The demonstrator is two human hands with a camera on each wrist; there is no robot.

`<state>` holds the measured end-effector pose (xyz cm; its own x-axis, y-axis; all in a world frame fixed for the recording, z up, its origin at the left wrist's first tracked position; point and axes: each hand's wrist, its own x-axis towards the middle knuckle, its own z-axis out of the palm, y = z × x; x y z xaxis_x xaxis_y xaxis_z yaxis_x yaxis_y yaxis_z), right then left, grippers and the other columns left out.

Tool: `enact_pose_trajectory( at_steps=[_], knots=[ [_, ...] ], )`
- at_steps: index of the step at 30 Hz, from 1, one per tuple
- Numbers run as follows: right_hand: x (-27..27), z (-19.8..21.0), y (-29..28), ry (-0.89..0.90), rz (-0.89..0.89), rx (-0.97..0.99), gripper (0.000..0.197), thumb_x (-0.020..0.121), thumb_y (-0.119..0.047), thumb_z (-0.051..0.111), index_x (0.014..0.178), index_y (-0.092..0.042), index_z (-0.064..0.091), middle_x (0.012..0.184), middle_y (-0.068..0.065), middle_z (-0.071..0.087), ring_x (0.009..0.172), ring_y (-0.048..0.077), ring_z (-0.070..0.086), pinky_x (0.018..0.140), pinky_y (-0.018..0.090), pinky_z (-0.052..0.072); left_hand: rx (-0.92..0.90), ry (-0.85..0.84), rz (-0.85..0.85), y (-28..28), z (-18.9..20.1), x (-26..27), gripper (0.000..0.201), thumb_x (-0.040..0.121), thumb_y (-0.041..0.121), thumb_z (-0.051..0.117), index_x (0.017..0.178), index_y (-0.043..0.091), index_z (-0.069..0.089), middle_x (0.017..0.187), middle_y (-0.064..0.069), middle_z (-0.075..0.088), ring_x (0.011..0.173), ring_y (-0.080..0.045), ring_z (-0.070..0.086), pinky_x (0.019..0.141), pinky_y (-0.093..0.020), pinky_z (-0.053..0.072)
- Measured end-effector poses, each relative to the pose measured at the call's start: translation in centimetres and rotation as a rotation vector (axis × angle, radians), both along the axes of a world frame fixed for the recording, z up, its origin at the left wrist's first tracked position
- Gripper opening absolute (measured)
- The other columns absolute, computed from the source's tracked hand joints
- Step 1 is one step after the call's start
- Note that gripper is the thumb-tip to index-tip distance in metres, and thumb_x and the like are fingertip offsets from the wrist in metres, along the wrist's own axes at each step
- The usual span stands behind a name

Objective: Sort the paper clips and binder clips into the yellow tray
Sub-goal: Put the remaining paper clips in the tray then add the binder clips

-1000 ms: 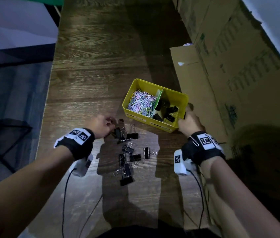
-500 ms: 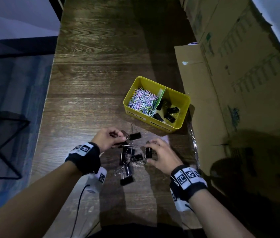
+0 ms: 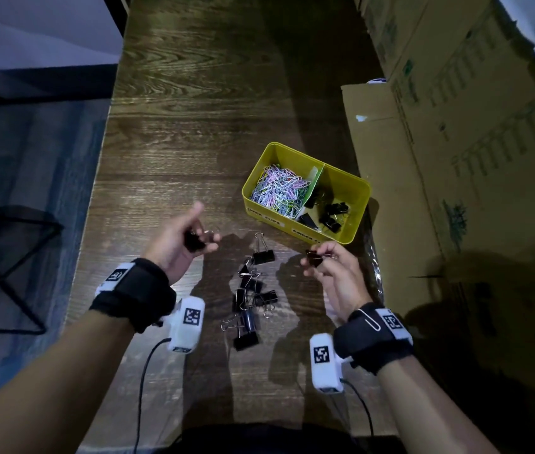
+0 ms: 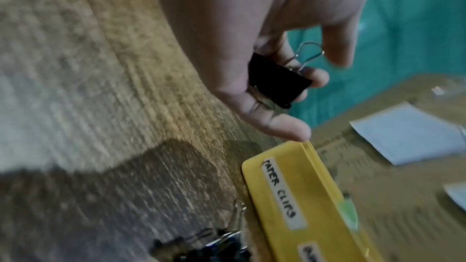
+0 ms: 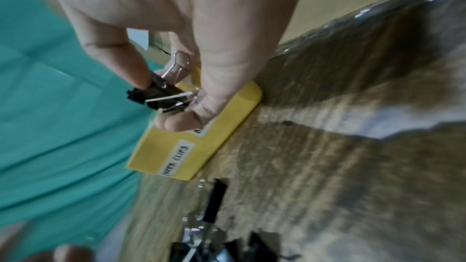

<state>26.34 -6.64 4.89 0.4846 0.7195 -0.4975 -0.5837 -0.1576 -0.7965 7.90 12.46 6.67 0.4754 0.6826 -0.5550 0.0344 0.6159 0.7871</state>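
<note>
The yellow tray (image 3: pixel 261 209) sits on the wooden table, coloured paper clips (image 3: pixel 277 191) in its left compartment, black binder clips (image 3: pixel 331 213) in its right. My left hand (image 3: pixel 190 239) is raised palm-up left of the tray and holds a black binder clip (image 4: pixel 277 82) in its curled fingers. My right hand (image 3: pixel 323 260) pinches another black binder clip (image 5: pixel 161 95) just in front of the tray's near wall. Between both hands a pile of several black binder clips (image 3: pixel 251 293) lies on the table. The tray's labels face me, one reading PAPER CLIPS (image 4: pixel 278 188).
Large cardboard boxes (image 3: pixel 449 152) stand along the right edge of the table, close behind the tray. The table's left edge (image 3: pixel 95 178) drops to a dark floor with a black metal frame (image 3: pixel 4 267). Cables from the wrist cameras trail over the near table.
Both hands reached into the pile half a second ago; each has now lifted away holding a binder clip. The left turned palm-up to the left, the right rose toward the tray.
</note>
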Motion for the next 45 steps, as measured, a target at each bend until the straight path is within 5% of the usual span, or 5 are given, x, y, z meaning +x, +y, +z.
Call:
enact_pose_trajectory(
  at_steps=[4, 10, 17, 30, 45],
  knots=[
    [0.0, 0.8, 1.6, -0.002, 0.093, 0.004, 0.035, 0.05, 0.009, 0.039, 0.079, -0.007, 0.05, 0.09, 0.012, 0.051, 0.069, 0.016, 0.047, 0.056, 0.029, 0.033, 0.396, 0.357, -0.415, -0.8, -1.4, 1.2, 0.025, 0.078, -0.001, 0.067, 0.091, 0.018, 0.057, 0.061, -0.003, 0.052, 0.045, -0.008, 0.052, 0.047, -0.026, 0.045],
    [-0.5, 0.1, 5.0, -0.69, 0.576, -0.361, 0.028, 0.08, -0.034, 0.069, 0.104, -0.038, 0.057, 0.088, -0.009, 0.061, 0.085, 0.014, 0.06, 0.082, 0.037, 0.045, 1.041, 0.721, -0.927, -3.0, -2.7, 1.8, 0.034, 0.077, 0.03, 0.07, 0.11, 0.027, 0.064, 0.103, -0.003, 0.063, 0.091, -0.022, 0.061, 0.081, -0.03, 0.049],
    [-2.5, -1.7, 6.7, -1.331, 1.053, -0.584, 0.049, 0.089, -0.013, 0.057, 0.133, -0.032, 0.048, 0.123, 0.013, 0.048, 0.106, 0.034, 0.059, 0.087, 0.044, 0.048, 1.181, 0.82, -1.081, -4.1, -4.6, 1.7, 0.032, 0.084, 0.026, 0.056, 0.116, 0.029, 0.057, 0.115, -0.002, 0.056, 0.101, -0.028, 0.059, 0.084, -0.038, 0.049],
    [-0.6, -0.4, 2.2, -0.372, 0.382, -0.271, 0.012, 0.083, -0.028, 0.069, 0.095, -0.024, 0.067, 0.099, 0.002, 0.069, 0.083, 0.011, 0.061, 0.07, 0.025, 0.046, -0.189, 0.15, 0.044, -1.9, -3.7, -2.0, 0.015, 0.09, 0.008, 0.046, 0.077, 0.009, 0.055, 0.073, -0.01, 0.063, 0.064, -0.031, 0.067, 0.058, -0.031, 0.058],
    [6.2, 5.9, 3.5, -0.252, -0.13, -0.297, 0.022, 0.092, -0.034, 0.049, 0.101, -0.018, 0.062, 0.098, 0.007, 0.067, 0.068, 0.016, 0.055, 0.054, 0.028, 0.04, -0.262, -0.059, -0.374, -3.4, 6.5, 15.0, 0.009, 0.092, 0.013, 0.046, 0.085, 0.009, 0.05, 0.093, -0.016, 0.062, 0.072, -0.029, 0.066, 0.065, -0.034, 0.058]
  ],
)
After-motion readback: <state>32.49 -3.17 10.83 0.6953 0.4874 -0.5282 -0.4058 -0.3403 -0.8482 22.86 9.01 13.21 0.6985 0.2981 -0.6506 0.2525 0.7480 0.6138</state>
